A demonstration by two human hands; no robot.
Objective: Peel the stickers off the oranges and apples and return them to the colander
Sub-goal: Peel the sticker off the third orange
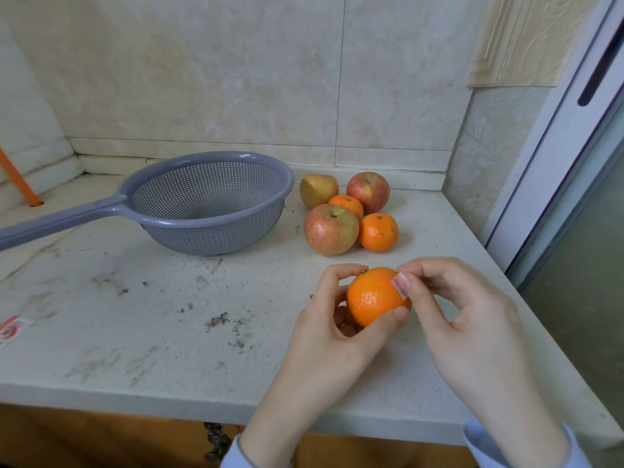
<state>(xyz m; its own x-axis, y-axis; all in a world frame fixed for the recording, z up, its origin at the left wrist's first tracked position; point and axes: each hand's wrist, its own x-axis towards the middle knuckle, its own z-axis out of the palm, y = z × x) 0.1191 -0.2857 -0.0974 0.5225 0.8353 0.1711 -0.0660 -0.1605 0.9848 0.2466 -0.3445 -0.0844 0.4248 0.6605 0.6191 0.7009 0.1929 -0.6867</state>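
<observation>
My left hand (324, 332) grips an orange (373, 295) above the counter's front right part. My right hand (466, 319) pinches a small pale pink sticker (398, 285) at the orange's right side, partly lifted from the peel. A grey plastic colander (209, 204) with a long handle sits behind on the left and holds nothing. Beside it on the right lie three apples (331, 229) (368, 191) (318, 189) and two oranges (378, 232) (347, 204) in a cluster.
The stained pale stone counter (135, 315) runs to a front edge below my wrists and a right edge by a sliding door frame (553, 163). A red-and-white paper scrap (11, 329) lies at the far left. An orange stick (20, 180) leans at the back left.
</observation>
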